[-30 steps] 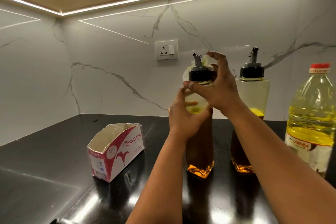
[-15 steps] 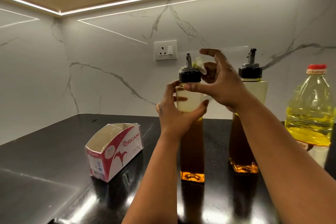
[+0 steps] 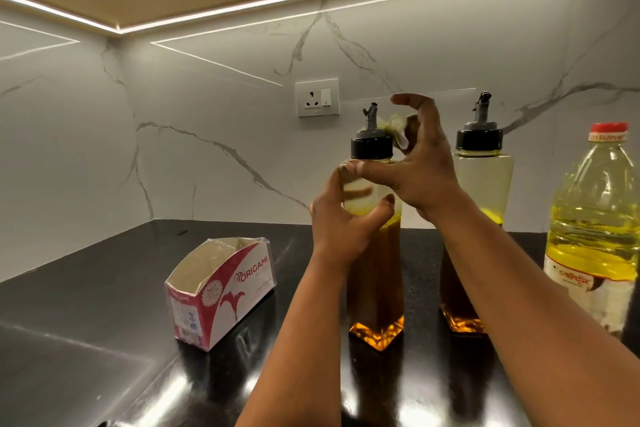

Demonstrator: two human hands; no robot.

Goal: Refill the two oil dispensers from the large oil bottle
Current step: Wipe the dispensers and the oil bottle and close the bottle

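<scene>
The oil dispenser (image 3: 375, 236) nearer the middle stands on the black worktop (image 3: 86, 340) in the head view, with the second dispenser (image 3: 479, 218) just beside it on the right. The left hand (image 3: 341, 225) grips its clear upper part, fingers and thumb curled round the body, probably to keep it steady. The right hand (image 3: 420, 163) is at the black cap (image 3: 372, 147): the thumb lies across the neck below the cap and the fingers are curled behind it, holding a small crumpled piece, maybe tissue. I judge the cap is about to be opened or wiped. Both dispensers are only partly full.

The large oil bottle (image 3: 597, 236) waits at the right edge, red cap on; its label is too blurred to read. The open carton (image 3: 225, 291) on the left reads "ORIGAMI".
</scene>
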